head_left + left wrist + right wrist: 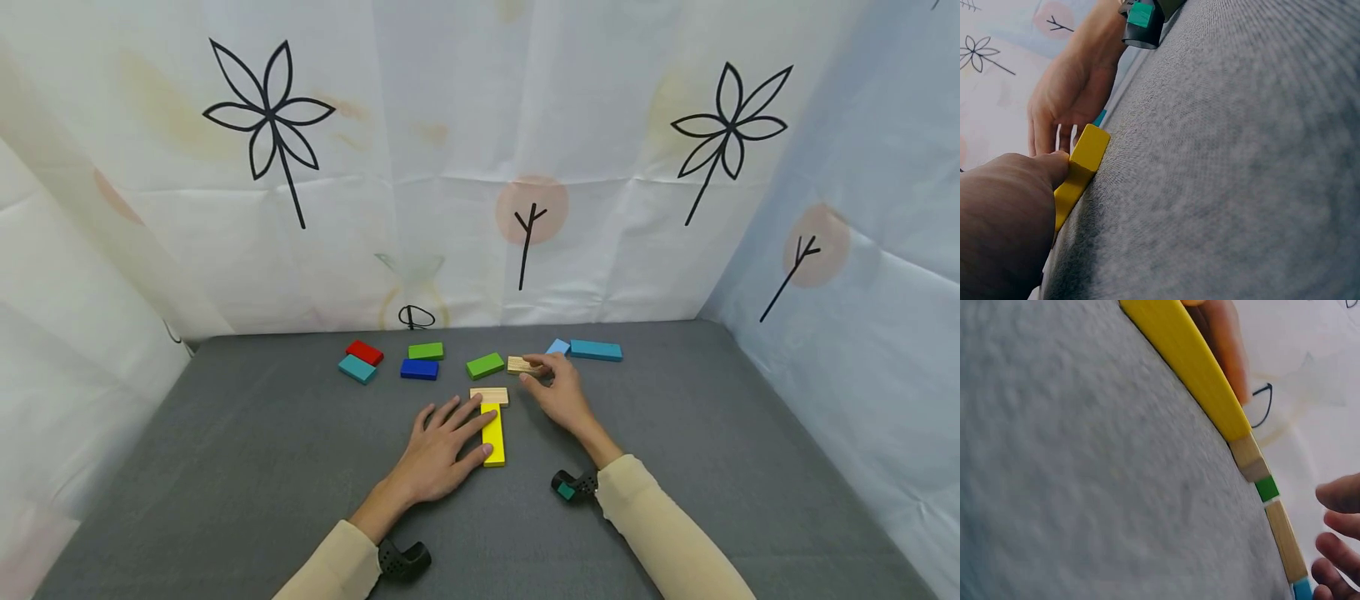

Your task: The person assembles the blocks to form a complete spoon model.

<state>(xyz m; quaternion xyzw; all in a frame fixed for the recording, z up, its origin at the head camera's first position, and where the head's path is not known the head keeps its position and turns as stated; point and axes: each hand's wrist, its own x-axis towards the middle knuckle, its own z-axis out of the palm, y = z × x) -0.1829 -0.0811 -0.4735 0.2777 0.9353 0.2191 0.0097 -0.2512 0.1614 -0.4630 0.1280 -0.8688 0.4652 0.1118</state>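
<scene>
A yellow block (492, 437) lies lengthwise on the grey table, its far end against a plain wooden block (489, 395) set crosswise, like a T. The left hand (442, 454) has its fingers spread; thumb and index finger touch the yellow block, and another fingertip is at the wooden one. In the left wrist view the thumb rests by the near end of the yellow block (1090, 148). Over a second wooden block (521, 365) is the right hand (558, 396), fingers loosely bent; the right wrist view shows its fingertips (1335, 550) apart from that block (1286, 540).
Behind the hands lie a red block (364, 352), a teal block (357, 369), two green blocks (425, 351) (485, 366), a dark blue block (419, 369), a light blue block (557, 347) and a long blue block (596, 350). A printed cloth (450, 167) hangs beyond the table.
</scene>
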